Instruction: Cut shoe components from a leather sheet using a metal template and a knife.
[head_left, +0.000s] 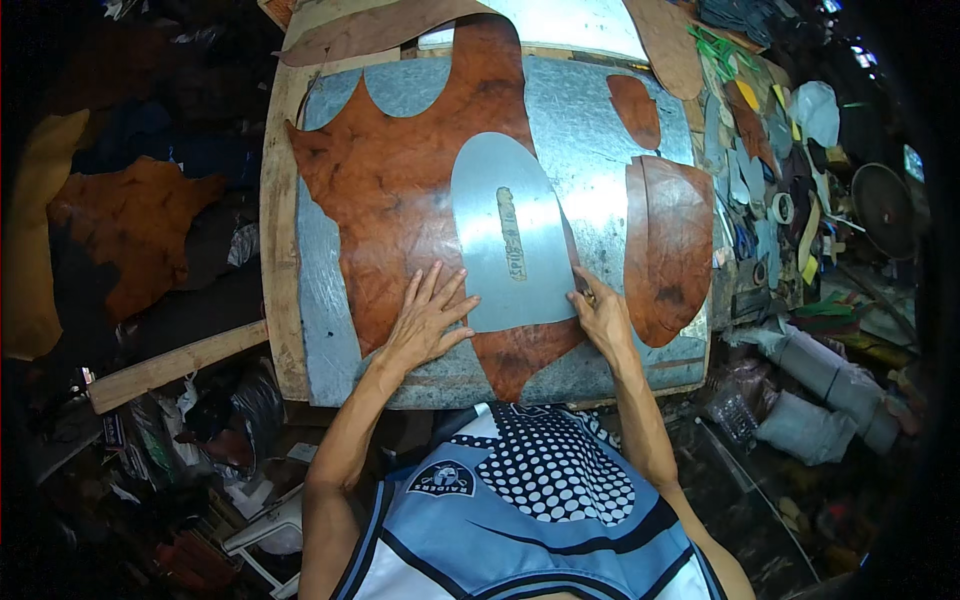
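Pressing flat beside the plate, the left hand (425, 318) has its fingers spread and open, most of the palm on the brown hide (390, 190), with a fingertip or two just lapping the plate's lower left edge. The oval metal plate (480, 240) lies on the hide between the two hands, its long axis pointing away from the person, the far end leaning a little to the left. The right hand (602, 310) is at its lower right edge, fingers curled in close; from where I stand I can't tell whether they grip a small tool. To my eye everything hangs on that right edge: the right hand is the nearer one, and only a thin sliver of hide shows beyond the plate there.

Under the hide is a grey metal sheet (575, 115) on a wooden table (281, 250). Off to the right on the sheet are a large rounded leather piece (675, 260) and a smaller one (635, 112) beyond it. Around us it's dim and crowded: another brown hide (140, 235) to the left, a roll of tape (782, 208) among scraps to the right.
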